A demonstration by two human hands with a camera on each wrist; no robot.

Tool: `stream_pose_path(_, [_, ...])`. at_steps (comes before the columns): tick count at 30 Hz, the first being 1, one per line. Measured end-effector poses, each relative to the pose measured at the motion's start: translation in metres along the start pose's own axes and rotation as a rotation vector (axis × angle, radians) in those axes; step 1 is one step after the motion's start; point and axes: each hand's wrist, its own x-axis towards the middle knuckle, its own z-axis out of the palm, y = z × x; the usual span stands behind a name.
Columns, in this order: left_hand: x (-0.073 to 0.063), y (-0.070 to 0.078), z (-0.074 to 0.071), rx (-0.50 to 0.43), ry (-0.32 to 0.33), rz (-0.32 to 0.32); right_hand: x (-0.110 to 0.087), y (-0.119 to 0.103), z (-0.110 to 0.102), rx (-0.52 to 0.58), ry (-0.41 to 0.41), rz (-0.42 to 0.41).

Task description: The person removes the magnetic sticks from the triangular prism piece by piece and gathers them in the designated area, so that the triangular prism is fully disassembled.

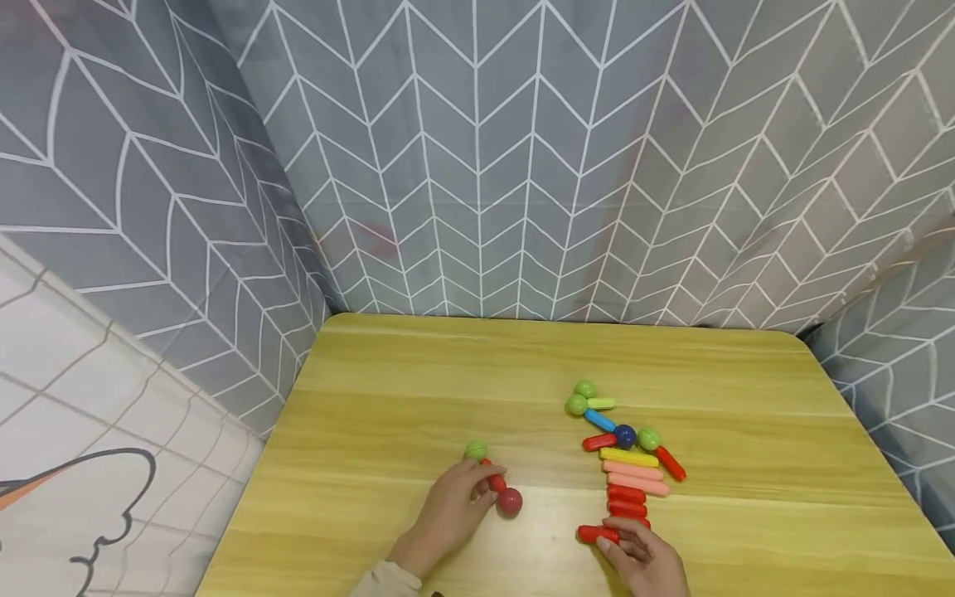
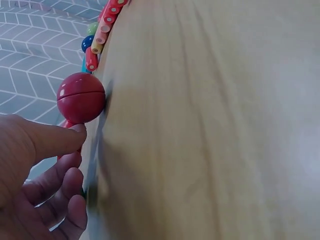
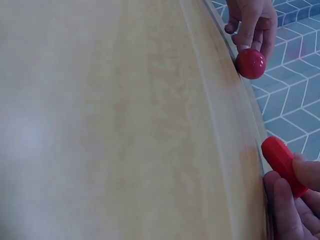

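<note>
My left hand (image 1: 453,499) pinches a short red stick (image 1: 497,482) between thumb and fingers, low over the wooden table. A dark red ball (image 2: 81,98) sits at the near end of that stick, and a light green ball (image 1: 475,449) is by its far end. Whether these pieces are joined, I cannot tell. On the right, my right hand (image 1: 647,557) pinches another red stick (image 3: 281,161), its free end pointing left toward the other hand. Just beyond those fingers lie several red sticks (image 1: 627,494) in a stacked row, partly covered by the hand.
Beyond the red row lie two salmon-pink sticks (image 1: 634,478) and a yellow stick (image 1: 629,458). Farther back are a dark blue ball (image 1: 625,435), a blue stick (image 1: 600,420), several green balls (image 1: 576,404) and more red sticks (image 1: 671,463). Patterned curtains (image 1: 477,166) border the table (image 1: 403,373).
</note>
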Motion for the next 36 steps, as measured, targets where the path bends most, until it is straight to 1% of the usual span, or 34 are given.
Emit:
stream_pose_path(4, [0.004, 0.003, 0.001, 0.015, 0.010, 0.011, 0.000, 0.004, -0.005, 0.027, 0.038, 0.070])
stream_pose_path(8, [0.005, 0.005, 0.000, 0.053, 0.018, 0.009, 0.001, 0.009, -0.009, -0.001, 0.045, 0.113])
stream_pose_path(10, [0.005, 0.007, 0.000, 0.059, 0.042, 0.004, 0.002, 0.012, -0.012, -0.006, 0.056, 0.132])
stream_pose_path(11, [0.005, 0.008, -0.001, 0.058, 0.071, 0.006, 0.002, 0.014, -0.013, -0.003, 0.063, 0.133])
stream_pose_path(13, [0.005, 0.010, -0.001, 0.044, 0.152, -0.007, 0.002, 0.017, -0.016, -0.002, 0.082, 0.153])
stream_pose_path(16, [0.005, 0.010, -0.004, 0.000, 0.298, -0.031, 0.002, 0.021, -0.019, 0.012, 0.122, 0.171])
stream_pose_path(17, [0.006, 0.010, -0.005, -0.013, 0.334, -0.042, 0.002, 0.022, -0.021, 0.015, 0.133, 0.170])
stream_pose_path(18, [0.006, 0.009, -0.006, -0.029, 0.353, -0.056, 0.002, 0.022, -0.022, 0.014, 0.149, 0.172])
stream_pose_path(19, [0.007, 0.007, -0.007, -0.046, 0.357, -0.064, 0.002, 0.023, -0.023, 0.021, 0.164, 0.169])
stream_pose_path(20, [0.007, 0.006, -0.007, -0.058, 0.346, -0.070, 0.002, 0.024, -0.024, 0.021, 0.178, 0.165])
stream_pose_path(22, [0.008, 0.002, -0.008, -0.070, 0.294, -0.078, 0.002, 0.024, -0.026, 0.014, 0.191, 0.155])
stream_pose_path(25, [0.007, -0.003, -0.006, -0.080, 0.201, -0.076, 0.003, 0.024, -0.028, -0.001, 0.200, 0.166])
stream_pose_path(27, [0.007, -0.006, -0.004, -0.075, 0.163, -0.069, 0.004, 0.024, -0.029, -0.014, 0.199, 0.168])
stream_pose_path(29, [0.006, -0.008, -0.002, -0.068, 0.147, -0.064, 0.005, 0.024, -0.029, -0.020, 0.203, 0.171])
stream_pose_path(36, [0.006, -0.007, 0.001, -0.041, 0.151, -0.044, 0.006, 0.024, -0.029, -0.023, 0.226, 0.172])
